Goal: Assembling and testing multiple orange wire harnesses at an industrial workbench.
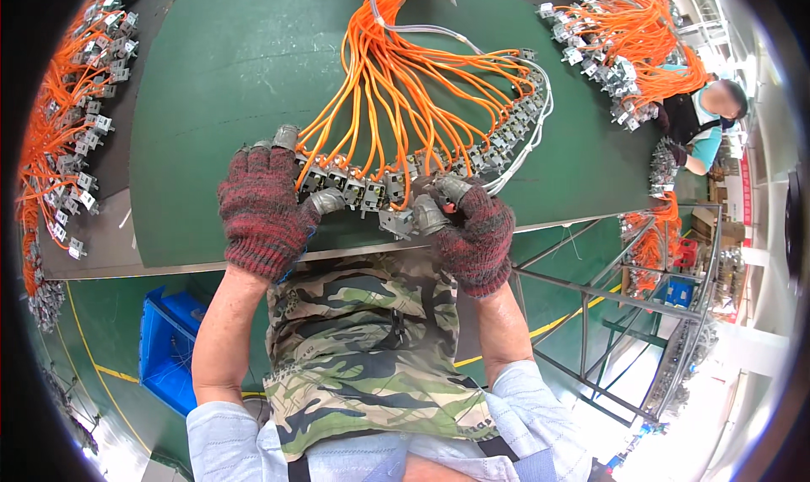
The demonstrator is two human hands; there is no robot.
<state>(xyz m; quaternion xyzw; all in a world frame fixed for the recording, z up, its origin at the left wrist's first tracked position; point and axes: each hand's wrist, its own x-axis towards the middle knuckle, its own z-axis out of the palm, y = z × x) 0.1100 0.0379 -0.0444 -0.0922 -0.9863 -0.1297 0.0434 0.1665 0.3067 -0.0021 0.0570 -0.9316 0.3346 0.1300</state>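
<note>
A bundle of orange cables fans out across the green tabletop, each cable ending in a small silvery metal box-like fitting. These metal fittings lie side by side in a curved row near the front edge. My left hand, in a dark red and grey knitted glove with grey-wrapped fingertips, grips the row's left end between thumb and fingers. Similarly gloved, my right hand is closed around a fitting near the row's middle, its thumb and fingers pinched together. The fingers partly hide that fitting. One fitting sits tilted at the table edge.
A clear-white tube curves round the row's right side. More orange cable bundles lie at the far left and far right. A co-worker is at the right. A blue bin and a metal frame stand below table level.
</note>
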